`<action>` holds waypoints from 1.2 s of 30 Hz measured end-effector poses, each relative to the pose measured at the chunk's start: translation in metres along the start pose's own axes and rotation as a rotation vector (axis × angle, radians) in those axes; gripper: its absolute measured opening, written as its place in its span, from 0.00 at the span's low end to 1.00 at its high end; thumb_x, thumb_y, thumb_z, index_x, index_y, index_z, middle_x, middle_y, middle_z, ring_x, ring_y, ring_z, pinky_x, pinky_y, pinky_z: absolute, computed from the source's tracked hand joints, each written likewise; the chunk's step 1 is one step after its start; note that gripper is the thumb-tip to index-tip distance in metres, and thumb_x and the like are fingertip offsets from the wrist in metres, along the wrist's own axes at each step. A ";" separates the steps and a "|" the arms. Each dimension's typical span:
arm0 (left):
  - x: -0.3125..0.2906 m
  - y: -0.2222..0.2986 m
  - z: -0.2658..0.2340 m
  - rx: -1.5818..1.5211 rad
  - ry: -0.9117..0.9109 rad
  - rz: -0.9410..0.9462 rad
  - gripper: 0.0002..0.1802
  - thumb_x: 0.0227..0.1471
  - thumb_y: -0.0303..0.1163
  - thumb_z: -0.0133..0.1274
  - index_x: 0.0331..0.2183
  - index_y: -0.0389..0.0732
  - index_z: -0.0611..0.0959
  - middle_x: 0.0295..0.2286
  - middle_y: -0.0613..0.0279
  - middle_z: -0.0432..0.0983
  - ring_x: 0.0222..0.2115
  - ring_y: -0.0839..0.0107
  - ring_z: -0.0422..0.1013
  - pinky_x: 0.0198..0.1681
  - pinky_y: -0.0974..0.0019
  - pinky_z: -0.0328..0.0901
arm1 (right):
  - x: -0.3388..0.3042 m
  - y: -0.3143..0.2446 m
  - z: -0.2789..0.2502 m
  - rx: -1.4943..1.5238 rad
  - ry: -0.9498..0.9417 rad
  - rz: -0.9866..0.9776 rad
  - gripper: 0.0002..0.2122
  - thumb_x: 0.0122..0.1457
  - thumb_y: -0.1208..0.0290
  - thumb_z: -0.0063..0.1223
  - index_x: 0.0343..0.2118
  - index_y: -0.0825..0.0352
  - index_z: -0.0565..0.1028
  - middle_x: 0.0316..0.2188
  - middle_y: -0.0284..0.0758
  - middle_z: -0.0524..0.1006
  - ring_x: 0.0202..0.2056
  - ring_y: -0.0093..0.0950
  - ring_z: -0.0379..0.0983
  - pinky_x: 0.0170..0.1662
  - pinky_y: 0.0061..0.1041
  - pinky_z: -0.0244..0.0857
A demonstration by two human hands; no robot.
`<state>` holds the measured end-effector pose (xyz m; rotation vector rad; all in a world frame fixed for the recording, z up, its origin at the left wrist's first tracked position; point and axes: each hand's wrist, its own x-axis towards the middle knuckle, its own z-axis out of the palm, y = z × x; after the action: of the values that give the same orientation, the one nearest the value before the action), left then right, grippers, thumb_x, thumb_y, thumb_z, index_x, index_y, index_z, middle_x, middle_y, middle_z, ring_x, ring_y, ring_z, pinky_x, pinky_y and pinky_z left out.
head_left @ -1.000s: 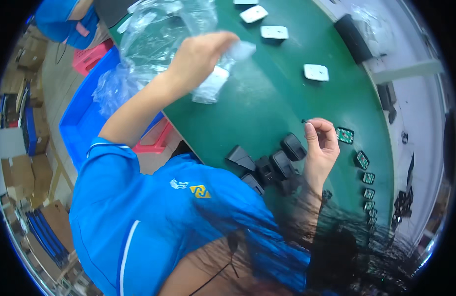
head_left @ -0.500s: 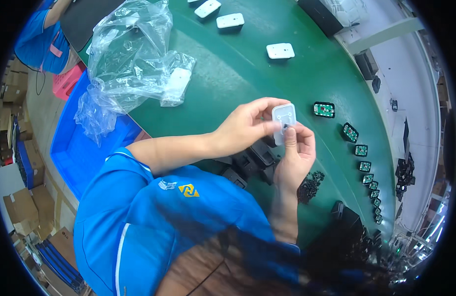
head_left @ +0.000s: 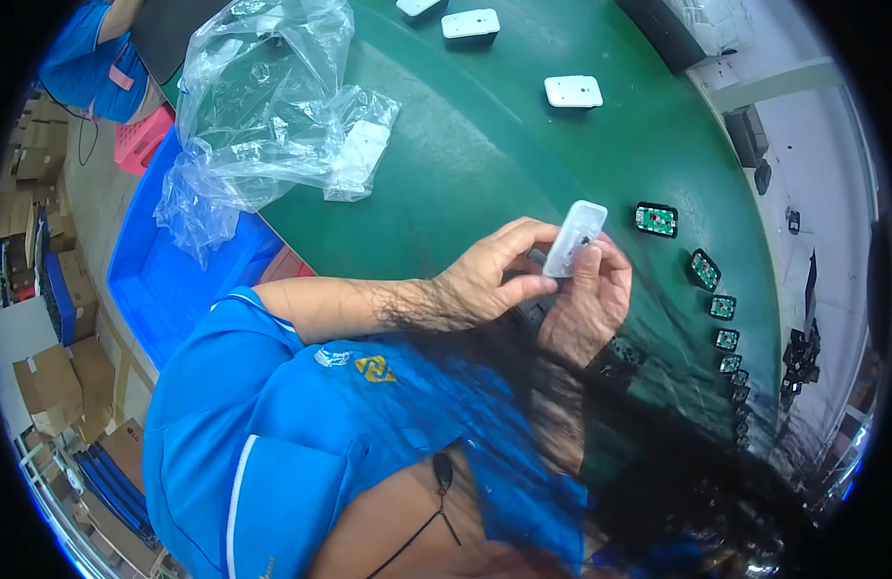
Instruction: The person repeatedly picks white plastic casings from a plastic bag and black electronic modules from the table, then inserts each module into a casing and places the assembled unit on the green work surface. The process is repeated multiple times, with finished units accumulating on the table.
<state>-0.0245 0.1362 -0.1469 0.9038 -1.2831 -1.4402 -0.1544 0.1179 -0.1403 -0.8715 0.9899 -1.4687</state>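
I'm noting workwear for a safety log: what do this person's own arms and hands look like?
The left hand and right hand are ungloved. The left arm has a short bright-blue sleeve edged with thin white trim; no watch shows on that wrist. Dark hair veils the right forearm, so its sleeve edge is unclear.

The person's left hand [head_left: 485,275] and right hand [head_left: 600,297] together hold a tilted, translucent white, rounded-rectangular plastic cover [head_left: 571,241] above a green tabletop [head_left: 446,164]. The right thumb touches it near a small black piece [head_left: 585,240]. A crumpled clear plastic bag [head_left: 258,125] hangs partly over a blue plastic bin [head_left: 140,275]. Green circuit boards in black rectangular housings [head_left: 655,220] form a curved row at right.
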 end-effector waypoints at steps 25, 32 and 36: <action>-0.007 0.005 -0.013 0.266 0.245 0.267 0.06 0.50 0.20 0.53 0.33 0.34 0.76 0.35 0.57 0.72 0.33 0.72 0.71 0.36 0.71 0.68 | -0.015 -0.012 0.014 -0.829 -0.116 -0.360 0.06 0.54 0.72 0.58 0.29 0.67 0.73 0.42 0.40 0.68 0.46 0.32 0.66 0.46 0.29 0.60; -0.004 0.005 -0.017 0.199 0.284 0.177 0.05 0.50 0.21 0.55 0.32 0.34 0.75 0.32 0.59 0.71 0.32 0.74 0.70 0.34 0.72 0.67 | -0.006 -0.003 0.002 -0.766 -0.223 -0.457 0.05 0.54 0.74 0.57 0.31 0.68 0.74 0.41 0.41 0.69 0.46 0.32 0.68 0.45 0.29 0.62; 0.001 0.000 -0.017 0.227 0.233 0.247 0.05 0.50 0.21 0.54 0.31 0.34 0.75 0.32 0.59 0.71 0.32 0.74 0.70 0.36 0.72 0.67 | -0.010 -0.007 0.008 -0.859 -0.182 -0.441 0.05 0.53 0.77 0.57 0.30 0.68 0.72 0.41 0.42 0.68 0.46 0.33 0.67 0.45 0.29 0.63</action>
<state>-0.0088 0.1313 -0.1495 0.9921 -1.3448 -0.9812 -0.1486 0.1275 -0.1303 -1.9023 1.3654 -1.2575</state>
